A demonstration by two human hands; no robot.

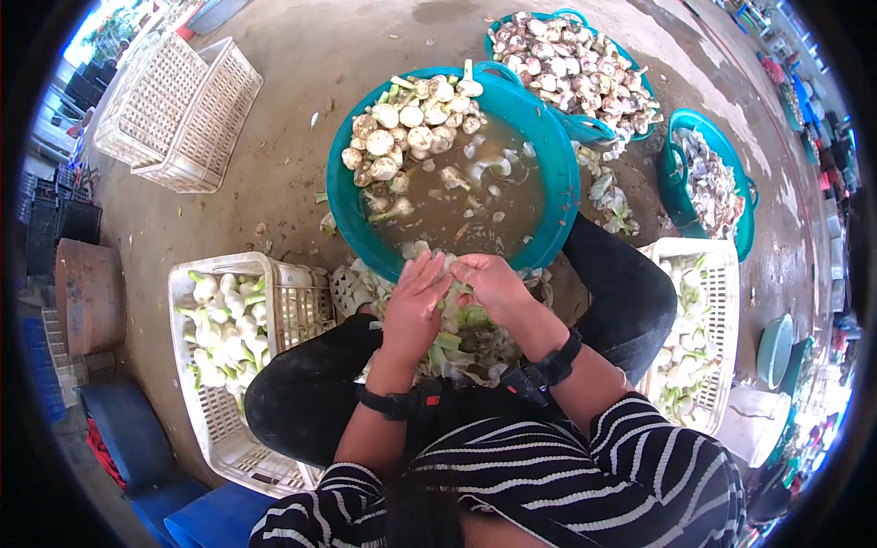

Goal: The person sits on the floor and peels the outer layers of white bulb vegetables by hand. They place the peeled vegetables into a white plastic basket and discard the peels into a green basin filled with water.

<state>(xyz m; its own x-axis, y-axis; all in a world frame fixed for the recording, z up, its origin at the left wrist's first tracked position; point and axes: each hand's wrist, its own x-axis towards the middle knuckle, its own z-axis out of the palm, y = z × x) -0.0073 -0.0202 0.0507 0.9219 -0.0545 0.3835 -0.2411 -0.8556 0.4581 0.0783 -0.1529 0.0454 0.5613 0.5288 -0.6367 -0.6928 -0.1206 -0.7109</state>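
My left hand [418,298] and my right hand [495,282] meet at the near rim of a round teal plastic tub [342,219]. Between them is a whitish piece, probably a garlic bulb or its peel, mostly hidden by my fingers. Muddy water with floating peels fills the tub, and garlic bulbs [411,116] are heaped at its far left. Loose garlic skins and leaves [479,335] lie below my hands, between my knees. White crates with peeled, green-stemmed garlic bulbs [229,322] stand on both sides of me.
A teal tub of unwashed-looking garlic [569,61] stands beyond the main tub. Another teal tub [675,171] holds skins, at the right. Two white plastic crates [199,116] stand at the upper left. Blue plastic containers [130,425] are at the lower left, with a green basin [775,351] far right.
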